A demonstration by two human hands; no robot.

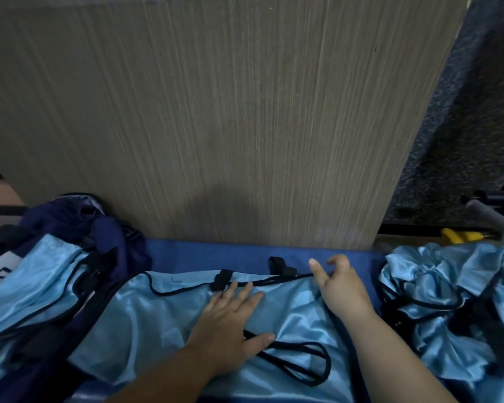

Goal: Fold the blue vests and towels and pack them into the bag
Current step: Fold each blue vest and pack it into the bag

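A shiny light blue vest [163, 324] with black piping and black straps lies spread flat on a darker blue towel [216, 255]. My left hand [230, 324] rests flat on the vest's middle, fingers spread. My right hand [336, 283] sits at the vest's upper right edge, fingers loosely curled and apart, gripping nothing. A dark navy bag [96, 228] sits at the left with folded light blue vests [41, 280] lying in it. A crumpled pile of more light blue vests [454, 301] lies at the right.
An upright wood-grain panel [216, 112] stands directly behind the work area. Speckled dark floor [477, 126] shows at the right. A yellow clip [460, 235] and black metal parts [492, 199] sit at the right beyond the pile.
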